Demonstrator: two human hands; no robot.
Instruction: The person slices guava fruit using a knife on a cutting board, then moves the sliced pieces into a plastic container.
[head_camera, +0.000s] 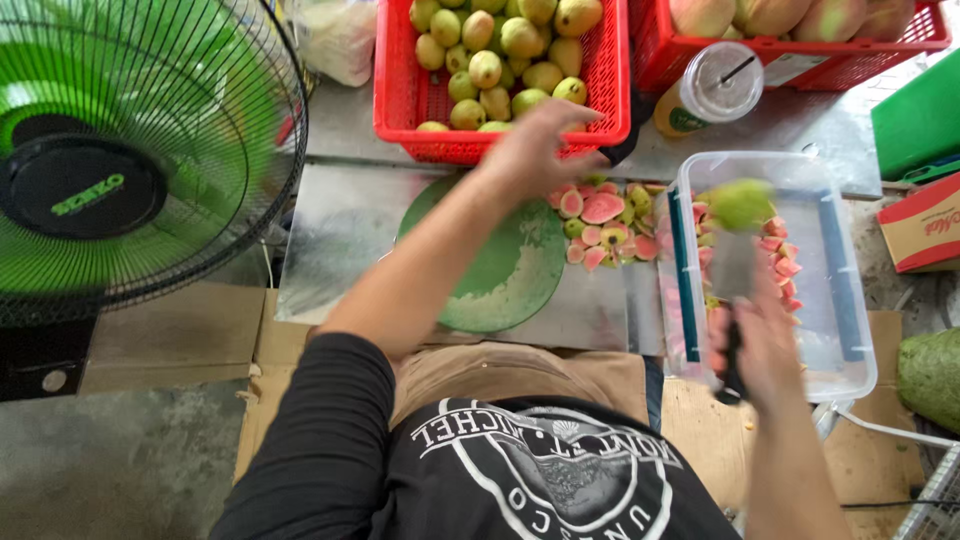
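Right hand (762, 340) closed round the dark handle of a broad-bladed steel cleaver (733, 300), blade pointing away from the body, with a green guava piece (742, 203) riding at its far tip, blurred, so whether speared or balanced cannot be told. Directly beneath that grip, a clear rectangular plastic tub (850, 300) with blue clip sides, already holding a layer of pink-fleshed cut pieces along its far-left part, the near half mostly bare. Just left of the tub, a loose heap of pink and green cut guava wedges (603, 225) lying on the steel tabletop (340, 240), not yet moved across. Left hand (535, 150) stretched out beyond that heap, fingers spread and loosely open, holding nothing visible, hovering at the near rim of a red plastic mesh crate (400, 90) piled with small whole yellow-green guavas (500, 60). Nearer the body from that open hand, a round green plastic cutting board (500, 275), scuffed pale and free of fruit. Judging by this, well under way but far from finished: one batch cut and partly binned, a full crate of whole fruit untouched. Further out, a second red crate (800, 65) of larger fruit, a lidded plastic cup with a straw (705, 95), a green electric fan (120, 150) far left, and a large green fruit (930, 375) at the right edge.
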